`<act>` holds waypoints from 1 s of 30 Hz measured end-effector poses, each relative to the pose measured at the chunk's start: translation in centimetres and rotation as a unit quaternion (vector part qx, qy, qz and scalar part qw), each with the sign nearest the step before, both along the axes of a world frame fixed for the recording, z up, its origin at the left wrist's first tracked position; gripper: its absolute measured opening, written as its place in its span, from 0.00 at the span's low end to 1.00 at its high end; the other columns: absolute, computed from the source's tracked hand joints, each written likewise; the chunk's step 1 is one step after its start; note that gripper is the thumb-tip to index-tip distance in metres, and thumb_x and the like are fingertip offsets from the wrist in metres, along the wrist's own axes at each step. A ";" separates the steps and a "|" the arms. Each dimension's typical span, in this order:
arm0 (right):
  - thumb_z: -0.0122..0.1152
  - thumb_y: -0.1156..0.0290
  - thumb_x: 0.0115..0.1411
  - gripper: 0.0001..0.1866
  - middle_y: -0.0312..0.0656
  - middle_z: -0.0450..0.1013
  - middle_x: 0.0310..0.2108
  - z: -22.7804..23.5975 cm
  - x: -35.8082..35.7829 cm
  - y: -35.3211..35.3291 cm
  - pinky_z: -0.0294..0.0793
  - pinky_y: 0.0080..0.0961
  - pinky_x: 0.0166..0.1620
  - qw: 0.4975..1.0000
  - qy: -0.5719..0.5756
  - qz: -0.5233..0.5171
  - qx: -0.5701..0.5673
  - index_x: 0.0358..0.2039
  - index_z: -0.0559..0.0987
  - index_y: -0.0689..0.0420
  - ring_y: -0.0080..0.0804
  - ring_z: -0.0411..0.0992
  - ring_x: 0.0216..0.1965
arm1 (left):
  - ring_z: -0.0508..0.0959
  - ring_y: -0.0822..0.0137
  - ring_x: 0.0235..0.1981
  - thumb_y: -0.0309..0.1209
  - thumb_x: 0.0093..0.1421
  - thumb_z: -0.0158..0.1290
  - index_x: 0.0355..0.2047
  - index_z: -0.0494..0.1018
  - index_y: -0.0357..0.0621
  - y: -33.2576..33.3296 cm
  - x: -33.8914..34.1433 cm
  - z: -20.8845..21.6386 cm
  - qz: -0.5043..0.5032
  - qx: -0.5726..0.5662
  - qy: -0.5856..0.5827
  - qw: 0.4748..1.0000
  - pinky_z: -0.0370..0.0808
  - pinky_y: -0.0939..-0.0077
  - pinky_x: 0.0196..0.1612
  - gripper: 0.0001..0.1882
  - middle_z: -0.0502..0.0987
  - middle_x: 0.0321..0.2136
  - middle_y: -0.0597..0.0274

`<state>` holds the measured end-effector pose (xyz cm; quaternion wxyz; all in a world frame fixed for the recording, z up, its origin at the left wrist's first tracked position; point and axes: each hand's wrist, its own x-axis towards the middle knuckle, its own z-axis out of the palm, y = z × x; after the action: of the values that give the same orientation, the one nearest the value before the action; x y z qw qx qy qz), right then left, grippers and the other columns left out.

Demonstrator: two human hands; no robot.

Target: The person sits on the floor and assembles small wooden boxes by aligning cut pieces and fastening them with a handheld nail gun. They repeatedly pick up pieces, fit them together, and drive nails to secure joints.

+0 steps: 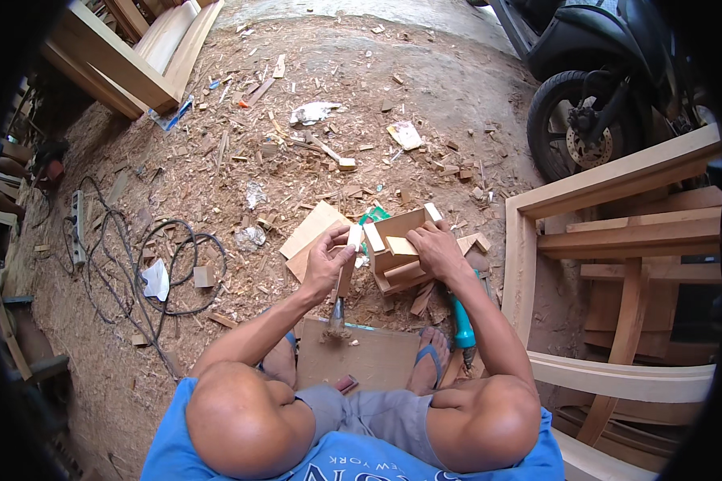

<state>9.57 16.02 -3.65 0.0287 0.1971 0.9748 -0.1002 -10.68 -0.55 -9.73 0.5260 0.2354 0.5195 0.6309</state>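
Note:
My left hand [326, 263] grips a short wooden piece [349, 256] with a pale end, held upright above a hammer head [337, 314]. My right hand [436, 250] rests on a small open wooden box frame [397, 240] that stands on the sawdust in front of me, fingers closed on its edge. The two hands are close together, the wooden piece almost touching the box's left side. A flat brown board [369, 357] lies between my knees, with a small pile of dust on it.
A teal power drill [462, 329] lies by my right foot. A flat plywood piece [313, 228] lies left of the box. Cables and a power strip [78, 228] lie left. A large wooden frame [610, 240] stands right, a motorbike [594, 88] behind it, planks [128, 56] far left.

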 end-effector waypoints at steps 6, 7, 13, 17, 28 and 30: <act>0.53 0.76 0.53 0.08 0.43 0.75 0.35 -1.6 -1.9 4.4 0.73 0.40 0.44 0.994 0.104 -0.016 0.025 0.35 0.73 0.54 0.44 0.73 0.41 | 0.79 0.61 0.47 0.28 0.64 0.55 0.58 0.61 0.33 -0.2 -2.3 0.8 0.088 0.013 -0.018 0.996 0.77 0.70 0.52 0.25 0.73 0.47 0.51; 0.53 0.75 0.54 0.07 0.42 0.75 0.35 -1.8 -2.4 5.3 0.72 0.40 0.45 0.991 0.126 -0.012 0.045 0.35 0.74 0.54 0.43 0.73 0.41 | 0.79 0.60 0.47 0.27 0.65 0.54 0.58 0.61 0.33 -0.3 -2.5 1.0 0.097 0.008 -0.017 0.995 0.77 0.70 0.51 0.24 0.74 0.47 0.51; 0.53 0.74 0.54 0.07 0.40 0.75 0.35 -2.0 -4.2 5.9 0.71 0.39 0.46 0.979 0.077 0.191 0.001 0.35 0.75 0.52 0.41 0.72 0.41 | 0.79 0.60 0.47 0.25 0.66 0.51 0.59 0.60 0.34 -1.5 -2.6 2.6 0.091 -0.011 -0.051 0.994 0.77 0.70 0.51 0.23 0.74 0.47 0.51; 0.54 0.78 0.53 0.13 0.42 0.74 0.39 -2.6 -2.9 4.2 0.70 0.36 0.54 0.966 0.120 0.227 -0.040 0.40 0.76 0.55 0.42 0.72 0.47 | 0.79 0.60 0.47 0.25 0.65 0.52 0.59 0.60 0.34 -2.6 -2.4 3.0 0.074 -0.011 -0.024 0.997 0.76 0.70 0.52 0.24 0.73 0.48 0.52; 0.59 0.71 0.51 0.13 0.43 0.78 0.35 -0.9 5.2 4.9 0.76 0.36 0.44 0.981 0.171 -0.029 0.085 0.39 0.79 0.52 0.42 0.77 0.40 | 0.79 0.60 0.47 0.25 0.63 0.54 0.58 0.61 0.33 -4.3 -2.2 3.2 0.087 0.010 -0.038 0.995 0.76 0.70 0.52 0.25 0.71 0.49 0.51; 0.62 0.62 0.51 0.18 0.47 0.78 0.32 -0.4 7.6 5.7 0.76 0.39 0.40 0.949 0.168 -0.237 0.124 0.42 0.77 0.54 0.47 0.77 0.37 | 0.78 0.60 0.47 0.24 0.64 0.53 0.58 0.60 0.35 -4.7 -2.7 3.6 0.094 0.014 -0.038 0.995 0.77 0.70 0.52 0.24 0.72 0.49 0.53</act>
<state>17.14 21.69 -4.06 -0.1845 0.4048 0.8955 -0.0144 -13.34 -5.25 -6.16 0.4804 0.1691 0.5102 0.6930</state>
